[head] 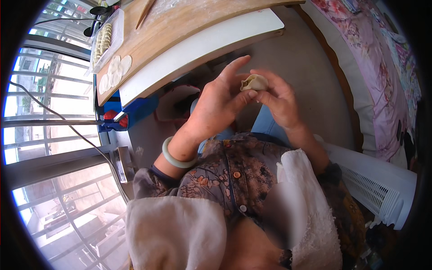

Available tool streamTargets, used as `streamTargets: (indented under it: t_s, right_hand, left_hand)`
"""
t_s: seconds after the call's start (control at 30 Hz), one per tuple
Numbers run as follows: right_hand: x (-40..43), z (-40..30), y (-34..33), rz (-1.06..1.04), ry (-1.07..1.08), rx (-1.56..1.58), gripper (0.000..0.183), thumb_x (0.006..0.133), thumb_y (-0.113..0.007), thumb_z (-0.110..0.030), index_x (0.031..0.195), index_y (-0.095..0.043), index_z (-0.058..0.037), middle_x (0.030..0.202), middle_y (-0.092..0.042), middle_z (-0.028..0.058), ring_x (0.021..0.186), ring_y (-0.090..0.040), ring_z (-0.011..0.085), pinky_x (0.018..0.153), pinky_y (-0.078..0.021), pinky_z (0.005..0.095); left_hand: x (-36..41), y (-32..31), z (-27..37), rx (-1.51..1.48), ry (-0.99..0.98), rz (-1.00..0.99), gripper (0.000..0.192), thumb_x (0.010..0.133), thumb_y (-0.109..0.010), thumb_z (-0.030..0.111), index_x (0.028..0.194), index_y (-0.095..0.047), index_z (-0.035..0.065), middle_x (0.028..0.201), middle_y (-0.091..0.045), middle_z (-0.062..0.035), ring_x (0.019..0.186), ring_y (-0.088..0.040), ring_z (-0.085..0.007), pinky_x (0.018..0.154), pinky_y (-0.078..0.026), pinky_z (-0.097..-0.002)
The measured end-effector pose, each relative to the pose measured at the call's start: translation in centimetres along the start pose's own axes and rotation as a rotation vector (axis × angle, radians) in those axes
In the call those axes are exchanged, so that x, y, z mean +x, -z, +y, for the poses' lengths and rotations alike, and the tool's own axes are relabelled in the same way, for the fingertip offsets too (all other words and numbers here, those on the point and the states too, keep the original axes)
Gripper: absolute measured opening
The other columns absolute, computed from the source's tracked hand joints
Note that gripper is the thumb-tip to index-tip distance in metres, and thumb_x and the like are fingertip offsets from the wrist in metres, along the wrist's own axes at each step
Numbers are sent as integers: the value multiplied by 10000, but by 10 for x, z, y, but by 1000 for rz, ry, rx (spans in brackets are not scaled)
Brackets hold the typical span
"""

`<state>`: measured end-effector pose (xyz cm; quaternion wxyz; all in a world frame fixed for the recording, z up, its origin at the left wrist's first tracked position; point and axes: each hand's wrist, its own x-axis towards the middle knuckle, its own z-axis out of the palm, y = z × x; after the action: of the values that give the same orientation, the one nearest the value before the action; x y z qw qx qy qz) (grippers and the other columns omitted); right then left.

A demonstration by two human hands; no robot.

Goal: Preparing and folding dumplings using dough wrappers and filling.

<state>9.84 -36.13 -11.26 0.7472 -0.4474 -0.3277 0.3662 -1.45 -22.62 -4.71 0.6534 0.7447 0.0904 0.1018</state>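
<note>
A half-folded dumpling (259, 83) is held up over my lap, its wrapper partly gathered and greenish filling showing at its left end. My right hand (282, 101) pinches it from the right between thumb and fingers. From the left, my left hand (214, 103) has its thumb against the lower edge of the wrapper. The left forefinger points up and away, while the other left fingers are mostly hidden behind. On the corner of the wooden board (152, 38) lie several round dough wrappers (115, 72). Beside them, a clear plastic box (117, 37) contains rows of folded dumplings (104, 38).
A tapered wooden rolling pin (145, 14) rests on the floured board, above a white tabletop edge (202, 55). Under the table stands a pinkish bin (177, 101). Barred windows (57, 91) are at left, a bed with floral bedding (368, 60) and a white slatted appliance (368, 182) at right.
</note>
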Motion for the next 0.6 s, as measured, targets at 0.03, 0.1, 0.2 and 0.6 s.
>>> streamTargets:
  t_s: [0.03,0.1,0.2,0.6]
  right_hand:
    - [-1,1,1,18,-1,-28,405,859,-617,-20,1244,-497,6,1108,-603,87,1016,-569,126,892,-459,254]
    - [-2,3,-2,64,42,3,389,855,-617,-12,1229,-512,9,1103,-604,87,1013,-572,124,891,-460,252]
    - [-3,6,-2,113,130,48,375,848,-617,5,1212,-528,12,1098,-605,87,1011,-574,121,894,-460,249]
    - [-7,4,-9,144,128,10,373,844,-620,4,1207,-531,0,1088,-606,71,990,-573,103,867,-475,233]
  left_hand:
    - [0,0,1,-11,29,-13,599,869,-604,12,1384,-297,6,1181,-570,-142,1065,-550,-158,904,-462,-284]
    - [-5,-4,1,-71,10,45,571,863,-614,12,1363,-338,0,1165,-581,-132,1044,-556,-144,893,-466,-279]
    - [-7,-5,-15,-71,-42,154,472,845,-647,30,1275,-455,-10,1068,-629,-111,961,-588,-122,839,-482,-265]
    - [-9,-8,-20,171,-161,361,141,822,-677,30,953,-683,-24,867,-676,-57,751,-585,-73,675,-475,-196]
